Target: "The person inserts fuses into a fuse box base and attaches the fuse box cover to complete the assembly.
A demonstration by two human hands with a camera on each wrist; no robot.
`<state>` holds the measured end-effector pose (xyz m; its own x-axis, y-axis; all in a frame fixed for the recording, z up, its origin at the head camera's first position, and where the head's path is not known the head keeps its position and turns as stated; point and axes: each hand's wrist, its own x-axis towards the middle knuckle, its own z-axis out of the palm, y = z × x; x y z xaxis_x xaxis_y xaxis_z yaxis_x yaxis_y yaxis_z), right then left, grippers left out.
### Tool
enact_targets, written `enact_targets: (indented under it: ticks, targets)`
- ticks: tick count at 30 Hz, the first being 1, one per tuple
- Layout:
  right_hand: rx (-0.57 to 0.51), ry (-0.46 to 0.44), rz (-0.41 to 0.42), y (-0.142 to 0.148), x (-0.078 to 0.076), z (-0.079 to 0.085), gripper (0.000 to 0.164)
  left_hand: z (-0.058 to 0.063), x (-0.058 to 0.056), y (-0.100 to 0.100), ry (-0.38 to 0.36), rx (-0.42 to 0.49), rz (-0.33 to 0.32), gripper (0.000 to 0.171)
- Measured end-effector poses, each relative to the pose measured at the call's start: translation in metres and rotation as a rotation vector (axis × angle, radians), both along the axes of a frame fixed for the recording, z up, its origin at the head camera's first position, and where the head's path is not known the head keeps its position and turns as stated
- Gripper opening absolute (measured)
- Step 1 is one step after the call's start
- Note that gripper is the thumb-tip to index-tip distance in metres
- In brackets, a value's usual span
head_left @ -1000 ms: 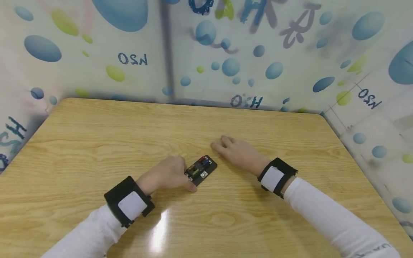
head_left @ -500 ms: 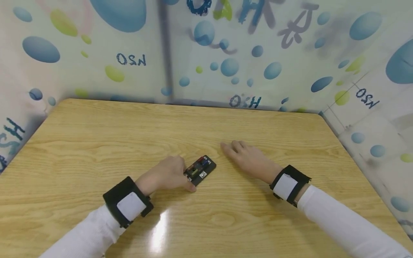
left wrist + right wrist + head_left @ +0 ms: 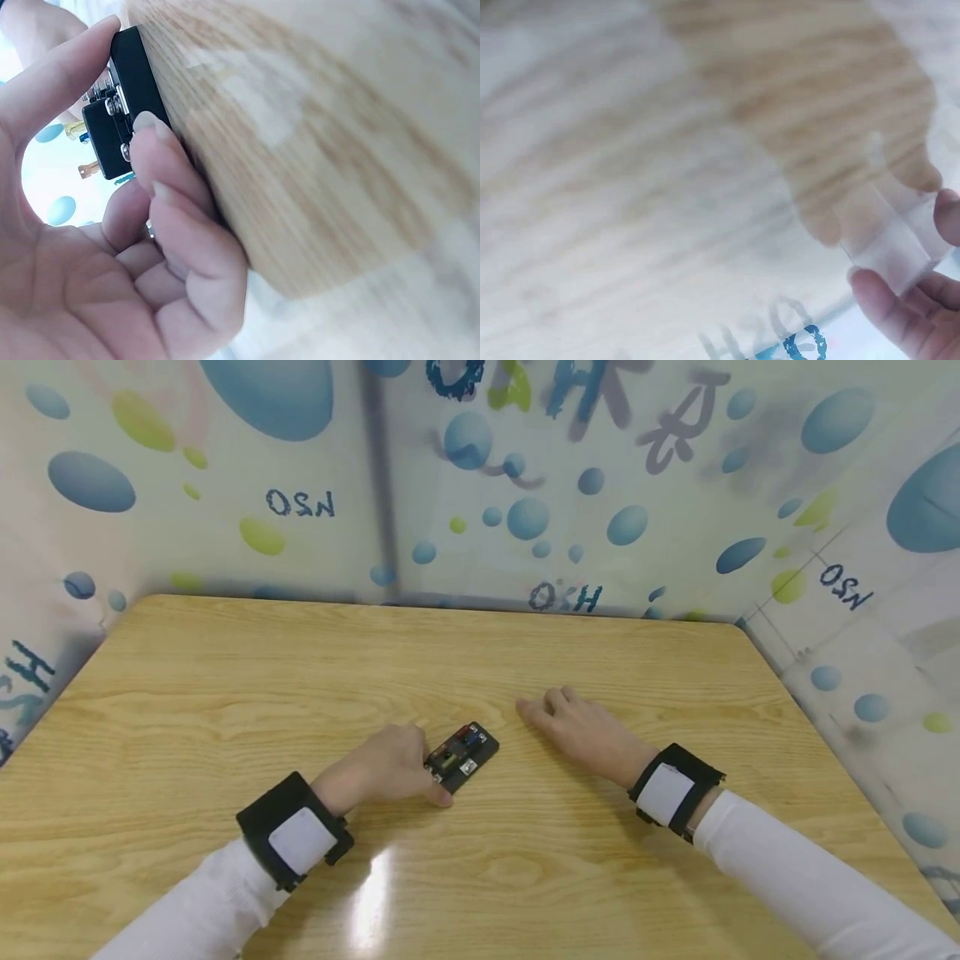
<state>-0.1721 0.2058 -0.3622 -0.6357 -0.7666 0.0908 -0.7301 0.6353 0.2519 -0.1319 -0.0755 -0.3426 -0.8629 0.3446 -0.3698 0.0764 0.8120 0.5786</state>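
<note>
My left hand (image 3: 386, 764) grips the near-left end of a small black circuit module (image 3: 468, 756) that lies flat on the wooden table. In the left wrist view, thumb and curled fingers hold the edges of its black base (image 3: 139, 71), which carries metal screws and small coloured parts. To the right of the module, apart from it, my right hand (image 3: 588, 735) is low over the tabletop. The right wrist view shows that hand (image 3: 907, 319) pinching a clear, box-like plastic piece (image 3: 892, 251); in the head view this piece cannot be made out.
The wooden table (image 3: 300, 660) has rounded far corners. Behind it stands a pale wall (image 3: 465, 568) printed with blue and green dots and letters. A black wrist strap (image 3: 296, 831) is on the left wrist, another strap (image 3: 678, 789) on the right.
The right hand has shifted to the right and slightly nearer, away from the circuit module, then stayed almost still. The left hand keeps its hold, and the module lies where it was.
</note>
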Motion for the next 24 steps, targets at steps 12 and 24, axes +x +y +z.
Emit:
enact_targets:
  ticks: [12, 24]
  targets:
    - [-0.014, -0.036, -0.036, -0.0063, 0.0012, -0.0011, 0.038, -0.0021, -0.0003, -0.0018, 0.003, 0.009, -0.005, 0.043]
    - [-0.161, -0.154, -0.049, -0.0016, -0.0014, -0.0057, 0.035, -0.0024, -0.0012, -0.0014, -0.011, 0.004, 0.001, 0.041]
